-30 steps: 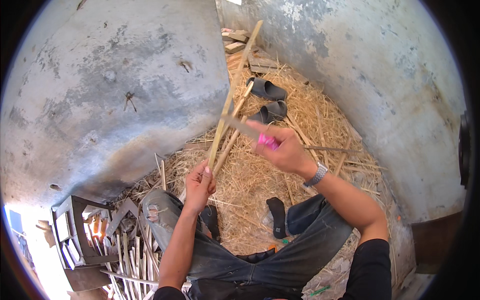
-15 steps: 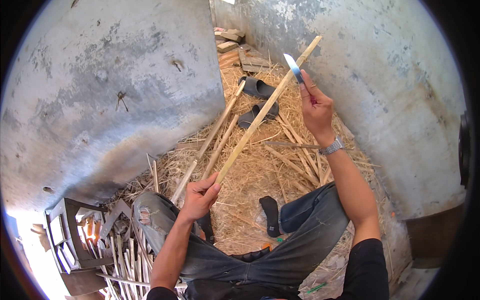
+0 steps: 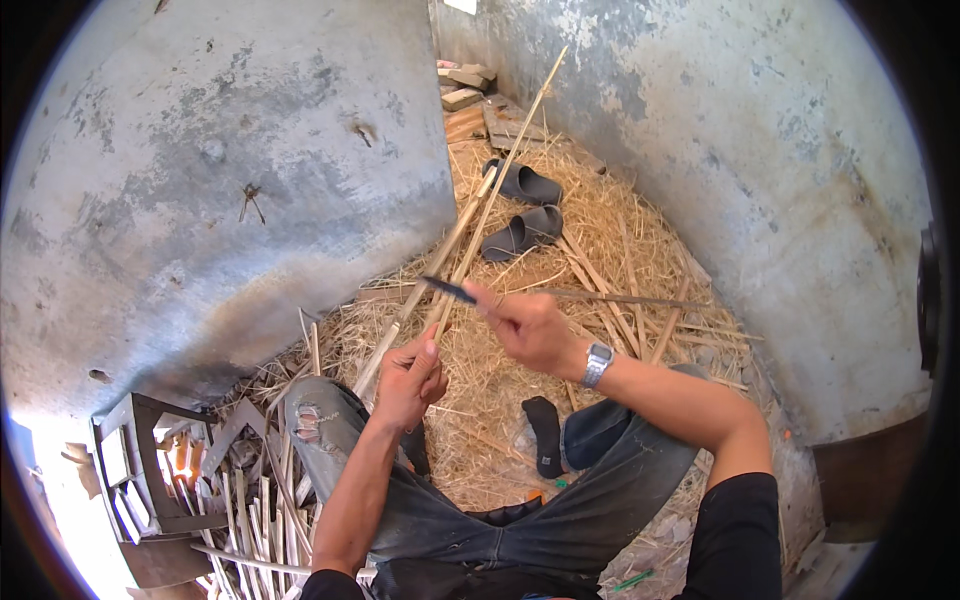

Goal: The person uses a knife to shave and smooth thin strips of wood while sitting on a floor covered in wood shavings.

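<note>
A long, thin bamboo-like strip (image 3: 515, 155) slants up and away from my left hand (image 3: 410, 383), which is closed around its near end above my left knee. My right hand (image 3: 530, 328) grips a knife (image 3: 450, 290) with a dark-looking blade pointing left. The blade lies across the strip a little beyond my left fingers. Whether its edge touches the strip cannot be made out, as the knife is slightly blurred. The knife's handle is mostly hidden in my right fist.
Straw shavings (image 3: 490, 400) cover the floor between my legs. Dark sandals (image 3: 522, 232) and loose sticks (image 3: 620, 320) lie ahead. Grey walls (image 3: 250, 150) rise on both sides. At lower left are a dark frame (image 3: 140, 470) and several pale strips (image 3: 255, 530).
My right hand and the knife have come down and left along the strip, from near its far end to close by my left hand. The strip now points more steeply away.
</note>
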`<state>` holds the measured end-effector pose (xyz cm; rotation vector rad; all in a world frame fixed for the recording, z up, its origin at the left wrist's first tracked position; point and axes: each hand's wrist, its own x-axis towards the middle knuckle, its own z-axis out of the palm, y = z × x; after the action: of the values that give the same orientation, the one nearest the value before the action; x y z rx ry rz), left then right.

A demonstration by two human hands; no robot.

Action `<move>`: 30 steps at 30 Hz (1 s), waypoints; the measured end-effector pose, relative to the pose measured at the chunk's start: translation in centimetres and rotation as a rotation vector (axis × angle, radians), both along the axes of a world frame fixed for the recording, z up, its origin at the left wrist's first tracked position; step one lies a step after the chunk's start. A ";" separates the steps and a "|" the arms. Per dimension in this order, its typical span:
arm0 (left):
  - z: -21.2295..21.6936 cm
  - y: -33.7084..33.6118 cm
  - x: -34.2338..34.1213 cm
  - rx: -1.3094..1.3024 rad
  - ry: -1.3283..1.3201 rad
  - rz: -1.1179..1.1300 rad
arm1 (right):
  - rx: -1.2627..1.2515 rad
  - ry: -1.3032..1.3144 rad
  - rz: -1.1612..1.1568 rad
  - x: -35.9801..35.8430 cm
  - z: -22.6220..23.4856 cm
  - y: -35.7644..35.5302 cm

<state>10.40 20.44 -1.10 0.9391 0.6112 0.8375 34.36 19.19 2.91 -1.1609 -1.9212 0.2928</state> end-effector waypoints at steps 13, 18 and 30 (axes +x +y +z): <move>1.5 -0.8 -1.8 -0.272 -0.089 -0.275 | 0.164 0.237 -0.432 10.1 3.0 6.1; 1.5 -1.0 -1.7 -0.229 -0.034 -0.307 | 0.144 0.219 -0.557 11.3 3.8 5.8; 2.1 -0.5 -1.6 -0.252 -0.058 -0.176 | -0.028 0.286 -0.243 5.6 0.8 3.5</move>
<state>8.81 19.96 1.04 0.7250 0.5603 0.6127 39.91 22.68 3.68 -1.2822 -1.5169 0.3345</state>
